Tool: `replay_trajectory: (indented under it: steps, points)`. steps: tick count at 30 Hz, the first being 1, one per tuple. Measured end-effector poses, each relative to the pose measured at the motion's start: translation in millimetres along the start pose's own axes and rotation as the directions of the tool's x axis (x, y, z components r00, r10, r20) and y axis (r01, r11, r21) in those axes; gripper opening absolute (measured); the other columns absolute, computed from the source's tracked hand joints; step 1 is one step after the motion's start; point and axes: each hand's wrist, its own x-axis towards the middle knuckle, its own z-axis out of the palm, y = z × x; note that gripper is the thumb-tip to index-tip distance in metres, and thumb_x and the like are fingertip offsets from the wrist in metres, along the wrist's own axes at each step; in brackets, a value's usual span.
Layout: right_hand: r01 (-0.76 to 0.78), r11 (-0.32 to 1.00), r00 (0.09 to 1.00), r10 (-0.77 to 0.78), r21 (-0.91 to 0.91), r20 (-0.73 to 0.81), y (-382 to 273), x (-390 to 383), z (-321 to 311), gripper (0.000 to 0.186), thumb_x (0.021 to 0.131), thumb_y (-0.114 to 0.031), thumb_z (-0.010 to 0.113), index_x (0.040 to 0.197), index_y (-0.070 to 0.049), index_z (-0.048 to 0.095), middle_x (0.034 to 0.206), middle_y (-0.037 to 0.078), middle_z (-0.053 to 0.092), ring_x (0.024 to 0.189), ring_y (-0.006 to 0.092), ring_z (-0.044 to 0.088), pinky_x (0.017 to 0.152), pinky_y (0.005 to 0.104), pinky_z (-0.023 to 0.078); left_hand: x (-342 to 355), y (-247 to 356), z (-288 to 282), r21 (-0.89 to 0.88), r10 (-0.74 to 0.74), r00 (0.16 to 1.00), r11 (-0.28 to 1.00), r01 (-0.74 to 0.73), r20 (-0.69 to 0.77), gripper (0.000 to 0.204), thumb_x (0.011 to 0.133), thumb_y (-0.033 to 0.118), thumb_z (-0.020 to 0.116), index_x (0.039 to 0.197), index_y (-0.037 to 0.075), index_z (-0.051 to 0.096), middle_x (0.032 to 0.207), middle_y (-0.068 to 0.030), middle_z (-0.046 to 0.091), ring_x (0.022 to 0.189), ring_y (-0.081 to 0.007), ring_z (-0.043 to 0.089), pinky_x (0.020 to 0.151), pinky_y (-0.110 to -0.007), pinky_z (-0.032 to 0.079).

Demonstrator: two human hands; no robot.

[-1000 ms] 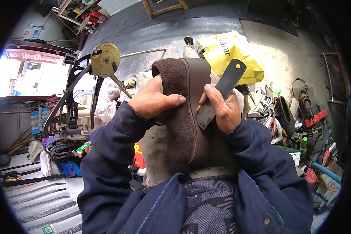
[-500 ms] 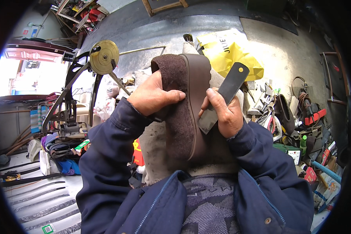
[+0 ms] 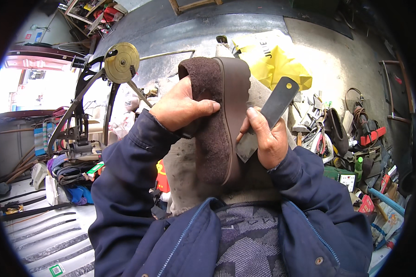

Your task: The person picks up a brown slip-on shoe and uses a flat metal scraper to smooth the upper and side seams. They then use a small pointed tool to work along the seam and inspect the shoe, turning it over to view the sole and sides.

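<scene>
A brown slipper [image 3: 210,152] with a fuzzy upper and thick brown sole lies on its side over a stained grey cloth [image 3: 180,171] on my lap. My left hand [image 3: 182,108] is closed on the upper at its opening, thumb pressing on the fuzzy surface and fingers hidden inside. My right hand [image 3: 268,138] grips a flat dark metal blade [image 3: 275,104] with a hole at its upper end, thumb along it. The blade slants down leftward, its lower end at or just beside the side of the sole; whether they touch I cannot tell.
A black cast-iron sewing machine with a brass wheel [image 3: 122,62] stands at left. A yellow bag [image 3: 286,62] lies ahead. Shoes, tools and odds and ends [image 3: 337,131] crowd the right, and bags [image 3: 78,177] the lower left. Beyond are bent metal bars [image 3: 395,117] and a wooden frame [image 3: 194,9].
The slipper and my left hand have risen slightly in the picture. My right hand has moved a little down and right with the blade, whose top end sits lower and farther right.
</scene>
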Motion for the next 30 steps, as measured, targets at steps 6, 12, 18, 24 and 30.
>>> replay_trajectory:
  steps: [6, 12, 18, 24, 30]
  points:
    - [0.0, 1.0, 1.0, -0.001, -0.027, -0.016, -0.5, -7.2, 3.1, 0.037, 0.107, -0.024, 0.048, 0.08, 0.0, 0.06, 0.071, 0.007, 0.06, 0.065, 0.0159, 0.063, 0.063, 0.0289, 0.05, -1.6, 1.4, 0.3, 0.041, 0.002, 1.0, 0.999, -0.001, -0.01, 0.047, 0.089, 0.006, 0.073, 0.133, -0.001, 0.057, 0.121, -0.0079, 0.068, 0.109, -0.0172, 0.064, 0.098, -0.035, 0.051]
    - [0.016, 0.998, 1.0, -0.017, -0.067, -0.016, -0.1, -15.3, 5.2, 0.04, 0.108, -0.025, 0.044, 0.079, -0.001, 0.057, 0.072, 0.007, 0.059, 0.067, 0.0165, 0.062, 0.067, 0.0289, 0.05, -1.3, 1.8, -0.5, 0.084, -0.014, 1.0, 0.996, 0.016, -0.016, 0.047, 0.089, 0.007, 0.073, 0.132, -0.001, 0.057, 0.121, -0.0083, 0.068, 0.109, -0.0176, 0.064, 0.098, -0.035, 0.051]
    - [0.007, 0.999, 1.0, -0.009, -0.051, -0.028, 3.4, -23.2, 6.5, 0.039, 0.108, -0.026, 0.045, 0.08, -0.001, 0.058, 0.073, 0.007, 0.06, 0.067, 0.0166, 0.063, 0.067, 0.0287, 0.05, -2.5, -0.2, 0.1, 0.074, 0.005, 1.0, 0.997, -0.003, -0.028, 0.047, 0.089, 0.006, 0.073, 0.133, -0.001, 0.057, 0.121, -0.0081, 0.067, 0.109, -0.0176, 0.064, 0.099, -0.035, 0.051]
    - [0.026, 0.999, 0.997, -0.029, -0.047, -0.067, 7.3, -28.4, 8.9, 0.039, 0.108, -0.027, 0.045, 0.081, -0.001, 0.058, 0.073, 0.007, 0.06, 0.066, 0.0164, 0.063, 0.066, 0.0285, 0.05, -3.7, -0.1, 2.3, 0.044, 0.006, 0.999, 0.999, -0.004, -0.034, 0.046, 0.089, 0.005, 0.072, 0.133, 0.0, 0.057, 0.12, -0.0074, 0.067, 0.108, -0.0172, 0.064, 0.098, -0.035, 0.051]
    - [0.062, 0.996, 0.995, -0.067, -0.07, -0.08, 9.9, -36.0, 10.2, 0.039, 0.108, -0.027, 0.045, 0.082, -0.002, 0.058, 0.073, 0.008, 0.06, 0.067, 0.0164, 0.063, 0.066, 0.0285, 0.05, -6.0, 2.1, 5.5, 0.032, 0.01, 0.999, 0.999, -0.009, -0.035, 0.045, 0.089, 0.005, 0.072, 0.132, 0.0, 0.059, 0.119, -0.0071, 0.067, 0.108, -0.0167, 0.064, 0.098, -0.034, 0.051]
